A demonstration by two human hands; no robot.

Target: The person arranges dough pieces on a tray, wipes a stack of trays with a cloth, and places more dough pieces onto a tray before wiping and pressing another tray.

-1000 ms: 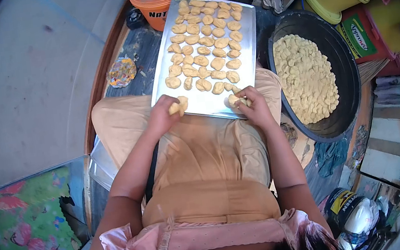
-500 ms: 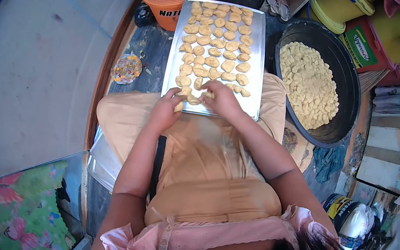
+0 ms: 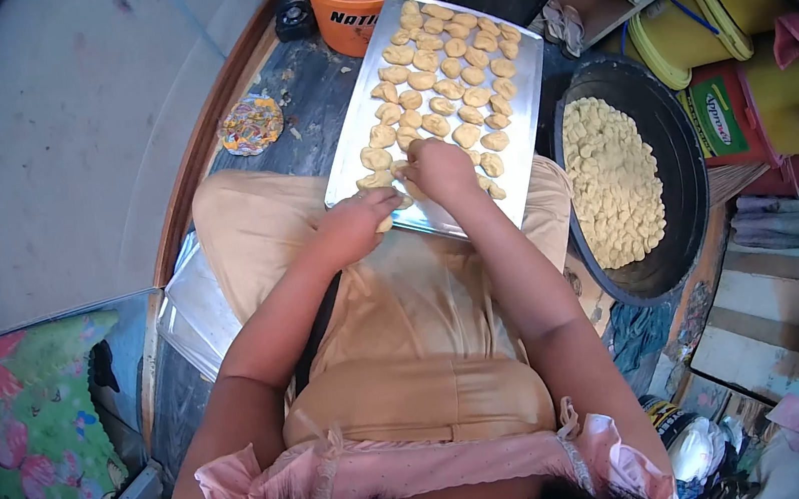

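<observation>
Left hand (image 3: 354, 225), right hand (image 3: 440, 169) touching dough pieces (image 3: 422, 79), tray (image 3: 523, 117) near end.

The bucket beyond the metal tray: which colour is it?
The bucket is orange with black lettering; the head view shows it best.

Soft, even daylight fills the scene, bright enough to show colours plainly. The metal tray (image 3: 349, 175) has a dull sheen, no harsh glare. Shadows are faint, deepest inside the black basin (image 3: 682, 131) right of the tray. Fisheye distortion bends lines; a black vignette rings the softer edges.
</observation>
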